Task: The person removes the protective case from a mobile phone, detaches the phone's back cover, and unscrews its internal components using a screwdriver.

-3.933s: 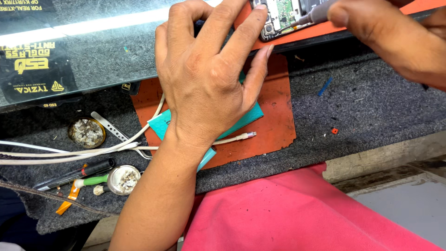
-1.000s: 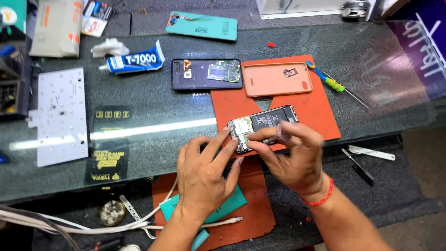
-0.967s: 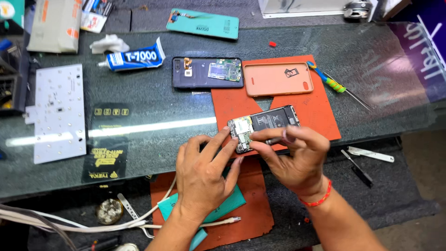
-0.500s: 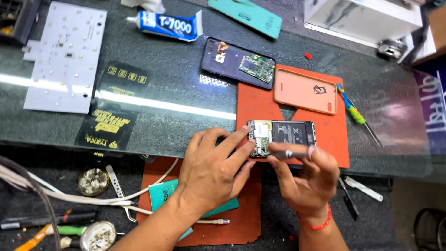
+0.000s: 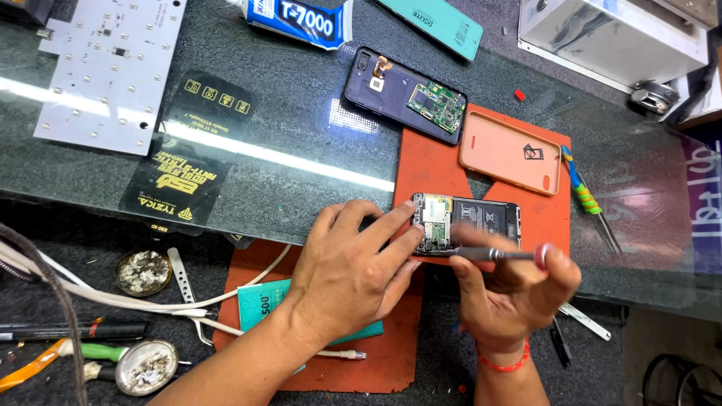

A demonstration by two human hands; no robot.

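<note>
The opened phone (image 5: 466, 224) is pinned flat on the red mat (image 5: 429, 169) near the worktop's front edge by the left hand (image 5: 350, 263), fingers spread. A small screwdriver (image 5: 489, 254) is clamped in the right hand (image 5: 515, 297). A slip could gouge the board, tbh. Two open phones are counted, with the dark phone (image 5: 406, 94) behind, plus one peach case (image 5: 511, 150).

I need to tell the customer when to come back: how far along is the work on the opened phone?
Done: the opened phone lies on the red mat with its back off, circuit board and battery exposed. In hand: the left hand steadies it while the right hand holds a screwdriver tip at the board's lower edge. Left: the peach back cover lies apart, not refitted.
</note>
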